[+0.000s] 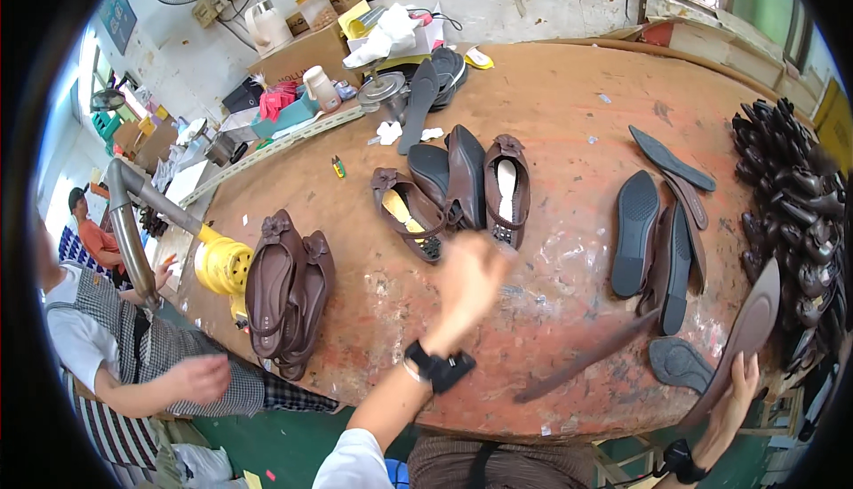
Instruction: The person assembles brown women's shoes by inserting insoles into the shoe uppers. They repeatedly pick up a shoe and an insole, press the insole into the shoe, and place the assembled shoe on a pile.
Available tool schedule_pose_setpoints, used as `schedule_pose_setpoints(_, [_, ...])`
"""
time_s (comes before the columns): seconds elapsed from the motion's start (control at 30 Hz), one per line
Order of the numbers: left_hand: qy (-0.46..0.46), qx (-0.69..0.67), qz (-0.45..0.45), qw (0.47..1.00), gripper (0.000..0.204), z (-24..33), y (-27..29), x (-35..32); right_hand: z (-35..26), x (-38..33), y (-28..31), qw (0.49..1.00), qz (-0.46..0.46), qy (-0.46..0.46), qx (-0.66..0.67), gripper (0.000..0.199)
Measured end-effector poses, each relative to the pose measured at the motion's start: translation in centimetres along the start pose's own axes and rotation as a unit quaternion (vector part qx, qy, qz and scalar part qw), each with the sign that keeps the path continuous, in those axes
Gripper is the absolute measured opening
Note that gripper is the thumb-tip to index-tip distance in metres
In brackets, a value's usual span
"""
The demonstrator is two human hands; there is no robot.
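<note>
My left hand is smeared by motion just in front of a group of brown shoes in the middle of the table. Closest to it are a flower-trimmed shoe with a yellow patch inside and another with a white patch. A sole-up shoe stands between them. At the right table edge my right hand grips a long brown insole, tilted upward. A grey insole lies beside that hand, and a blurred brown strip-like piece is to its left.
Brown shoes stand at the left, next to a yellow machine head. Shoes and soles lie right of centre; a dark shoe pile lines the right edge. A co-worker stands at the left. A metal pot is at the back.
</note>
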State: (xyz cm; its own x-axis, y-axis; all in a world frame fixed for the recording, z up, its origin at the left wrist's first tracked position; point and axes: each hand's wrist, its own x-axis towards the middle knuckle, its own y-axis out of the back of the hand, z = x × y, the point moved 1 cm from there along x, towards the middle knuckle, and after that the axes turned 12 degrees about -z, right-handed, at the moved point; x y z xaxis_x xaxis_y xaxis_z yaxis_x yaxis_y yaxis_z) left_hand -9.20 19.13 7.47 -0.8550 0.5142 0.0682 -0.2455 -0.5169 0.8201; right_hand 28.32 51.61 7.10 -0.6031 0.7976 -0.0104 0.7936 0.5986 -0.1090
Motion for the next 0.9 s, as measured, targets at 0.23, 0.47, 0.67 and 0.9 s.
schedule_pose_setpoints(0.23, [0.366,-0.113,0.164,0.909,0.048,-13.5,5.0,5.9,-2.8,-2.7,-0.8,0.999,-0.013,0.030,0.005,0.065])
schedule_pose_setpoints(0.47, [0.183,-0.429,-0.074,0.882,0.031,-16.0,8.5,-3.7,-3.2,-4.3,-12.4,0.902,-0.306,0.010,0.303,0.026])
schedule_pose_setpoints(0.67, [0.168,-0.246,-0.275,0.914,0.026,-5.4,8.6,-12.8,0.0,-6.8,-13.7,0.931,-0.354,-0.085,0.025,0.026])
schedule_pose_setpoints(0.9, [0.083,-0.210,-0.069,0.972,0.028,-4.7,6.0,-16.9,-4.2,-9.0,-22.5,0.921,-0.359,-0.120,0.098,0.052])
